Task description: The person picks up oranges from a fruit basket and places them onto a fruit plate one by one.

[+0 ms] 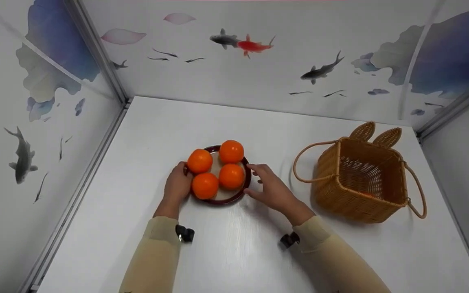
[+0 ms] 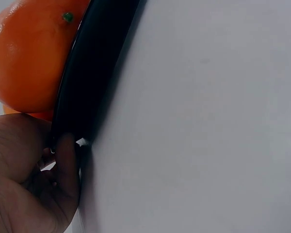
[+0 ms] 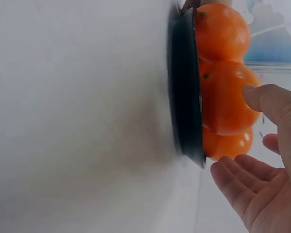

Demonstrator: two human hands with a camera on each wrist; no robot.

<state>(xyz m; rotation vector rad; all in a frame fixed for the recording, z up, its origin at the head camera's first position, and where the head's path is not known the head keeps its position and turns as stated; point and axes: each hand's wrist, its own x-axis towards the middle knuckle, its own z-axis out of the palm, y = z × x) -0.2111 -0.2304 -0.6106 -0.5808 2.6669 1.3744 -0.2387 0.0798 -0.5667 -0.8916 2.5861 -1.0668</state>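
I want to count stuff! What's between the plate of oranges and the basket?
Only the right hand, open beside the plate, and bare white table as far as the basket. The head view shows it.

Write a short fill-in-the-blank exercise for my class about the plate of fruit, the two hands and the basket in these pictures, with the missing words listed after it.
1. The dark plate holds ____ oranges.
2. The left hand grips the plate's rim, while the right hand is ____ beside the plate's other edge.
3. The wicker basket stands to the ____ of the plate in the head view.
4. On the back wall, one painted fish is ____ rather than grey.

Missing words: four; open; right; red
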